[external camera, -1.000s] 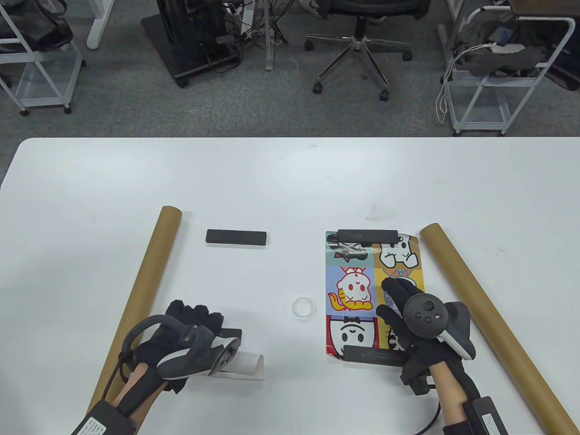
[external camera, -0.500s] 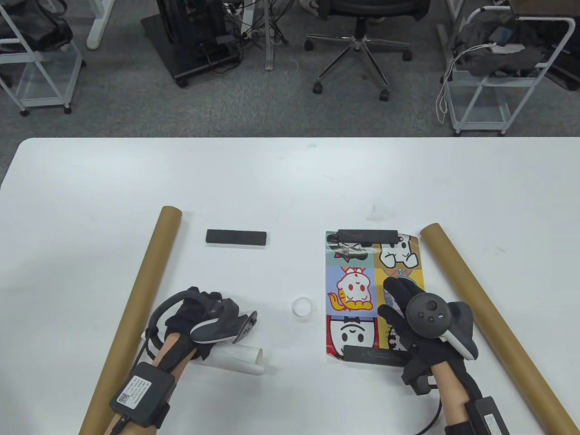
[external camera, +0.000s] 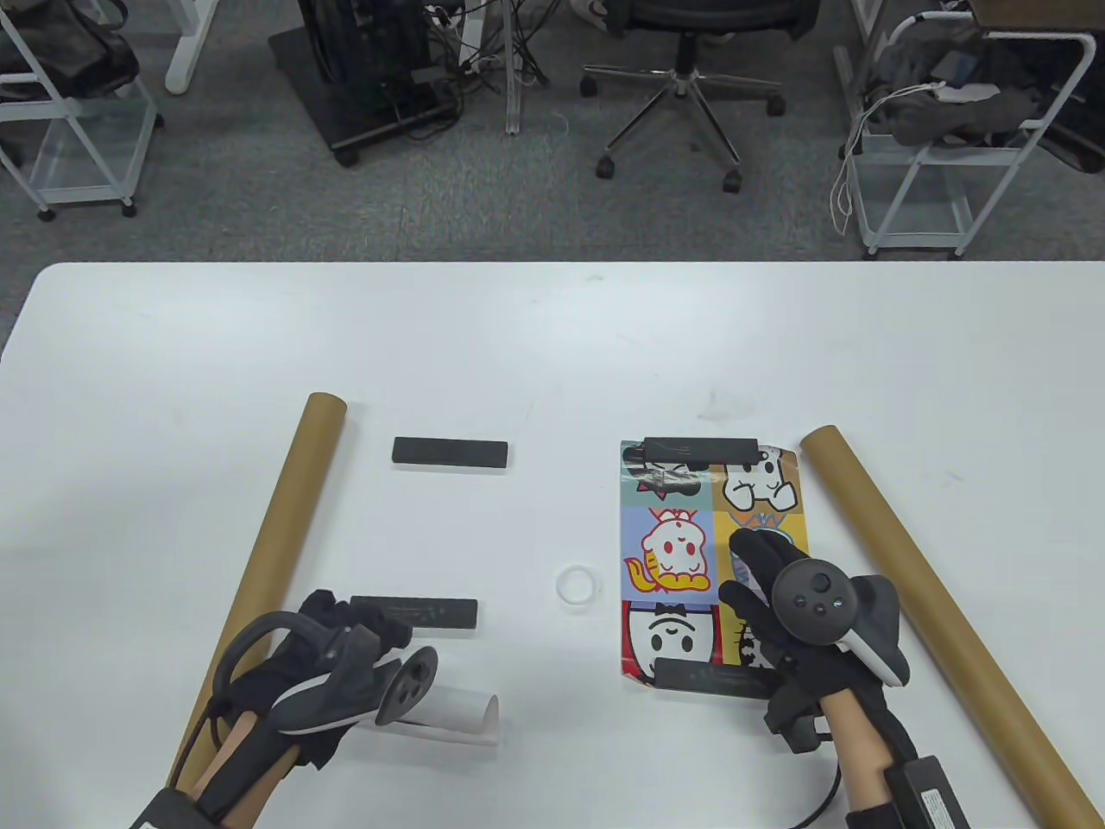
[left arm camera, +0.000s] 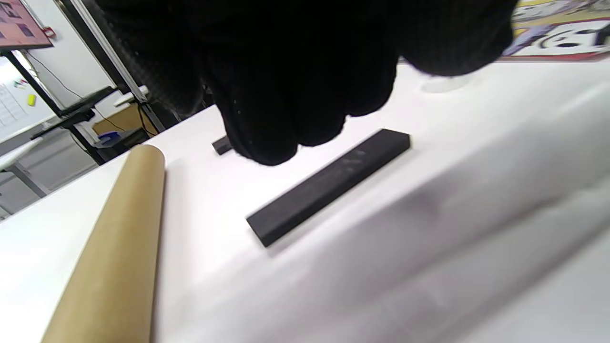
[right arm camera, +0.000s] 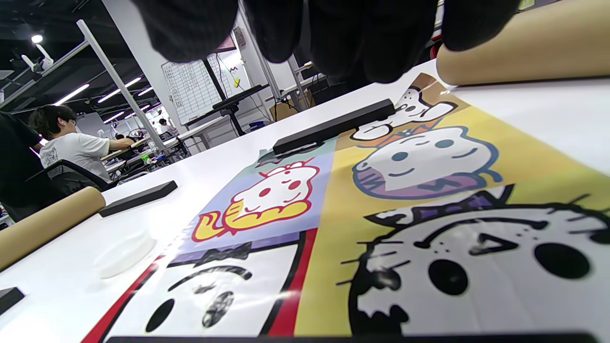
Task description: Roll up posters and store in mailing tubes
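A small white rolled poster (external camera: 457, 712) lies near the table's front; its left end is hidden under my left hand (external camera: 337, 661). That hand's fingers (left arm camera: 286, 71) are curled with nothing between them, and the roll (left arm camera: 452, 247) lies blurred below them. A colourful cartoon poster (external camera: 682, 553) lies flat, pinned by a black bar at its far edge (external camera: 699, 449) and another at its near edge (external camera: 708, 678). My right hand (external camera: 773, 587) rests on it with straight fingers. One brown mailing tube (external camera: 268, 561) lies at the left, a second tube (external camera: 932, 604) at the right.
A loose black bar (external camera: 414, 613) lies just beyond my left hand, another black bar (external camera: 449, 452) farther back. A white ring (external camera: 577, 585) sits between the posters. Beyond the table (external camera: 552, 345) stand an office chair (external camera: 682, 52) and carts. A seated person (right arm camera: 71, 143) shows in the right wrist view.
My left hand drew back toward the front edge, the roll shifted with it, and the black bar it covered now lies bare. My right hand has stayed on the flat poster.
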Action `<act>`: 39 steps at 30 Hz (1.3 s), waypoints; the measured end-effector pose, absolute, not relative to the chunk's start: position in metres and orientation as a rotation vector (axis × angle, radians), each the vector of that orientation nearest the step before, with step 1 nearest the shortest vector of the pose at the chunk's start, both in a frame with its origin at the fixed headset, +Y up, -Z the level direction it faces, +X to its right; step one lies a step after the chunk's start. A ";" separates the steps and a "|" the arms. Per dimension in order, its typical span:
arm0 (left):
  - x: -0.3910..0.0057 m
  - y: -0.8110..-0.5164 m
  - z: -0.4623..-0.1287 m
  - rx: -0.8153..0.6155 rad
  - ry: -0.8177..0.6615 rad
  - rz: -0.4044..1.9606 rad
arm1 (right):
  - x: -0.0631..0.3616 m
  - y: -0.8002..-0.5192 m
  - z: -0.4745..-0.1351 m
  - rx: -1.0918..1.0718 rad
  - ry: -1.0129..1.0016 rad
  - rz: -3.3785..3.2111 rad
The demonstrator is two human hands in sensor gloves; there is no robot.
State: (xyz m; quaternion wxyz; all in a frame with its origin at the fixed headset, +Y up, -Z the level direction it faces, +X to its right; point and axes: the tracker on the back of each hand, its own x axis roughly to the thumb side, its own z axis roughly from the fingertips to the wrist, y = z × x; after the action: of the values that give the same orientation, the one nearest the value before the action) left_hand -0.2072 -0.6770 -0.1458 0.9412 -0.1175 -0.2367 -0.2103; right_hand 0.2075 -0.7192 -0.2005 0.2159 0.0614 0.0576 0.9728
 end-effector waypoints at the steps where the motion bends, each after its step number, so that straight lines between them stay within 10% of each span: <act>1: -0.209 -0.679 -0.141 -0.249 -0.489 -0.419 | 0.207 -0.719 -0.200 0.170 0.157 2.697; 21: -0.215 -0.732 -0.144 -0.209 -0.469 -0.651 | 0.207 -0.720 -0.201 0.157 0.175 2.693; 39: -0.166 -0.650 -0.190 0.223 -0.338 -0.462 | 0.205 -0.720 -0.200 0.163 0.177 2.702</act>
State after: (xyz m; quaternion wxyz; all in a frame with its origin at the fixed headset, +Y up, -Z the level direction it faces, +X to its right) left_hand -0.1662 -0.6503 -0.1900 0.9532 0.1097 -0.1664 -0.2273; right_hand 0.2054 -0.7204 -0.1997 0.2129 0.0588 0.0638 0.9732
